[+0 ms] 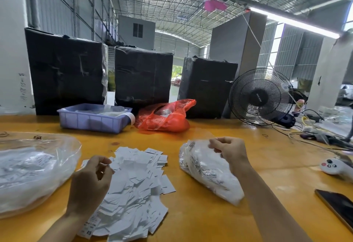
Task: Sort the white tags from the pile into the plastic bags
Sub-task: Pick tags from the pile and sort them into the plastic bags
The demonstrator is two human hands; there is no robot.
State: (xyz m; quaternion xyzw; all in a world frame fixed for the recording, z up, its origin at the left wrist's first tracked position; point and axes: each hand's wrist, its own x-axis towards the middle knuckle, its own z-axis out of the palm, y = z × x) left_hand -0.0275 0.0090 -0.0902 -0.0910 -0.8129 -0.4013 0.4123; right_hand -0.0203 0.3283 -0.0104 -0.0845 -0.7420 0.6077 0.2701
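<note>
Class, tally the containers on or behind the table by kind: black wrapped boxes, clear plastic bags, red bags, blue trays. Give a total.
Black wrapped boxes: 3
Clear plastic bags: 2
Red bags: 1
Blue trays: 1
Total: 7

Before us, a loose pile of white tags (133,184) sprawls across the table's near centre, many overlapping, a few w/ printed text facing up. To its left lies a large clear plastic bag (36,167), bulging w/ tags; to its right a smaller clear bag (208,171), also stuffed, lying diagonally.
</note>
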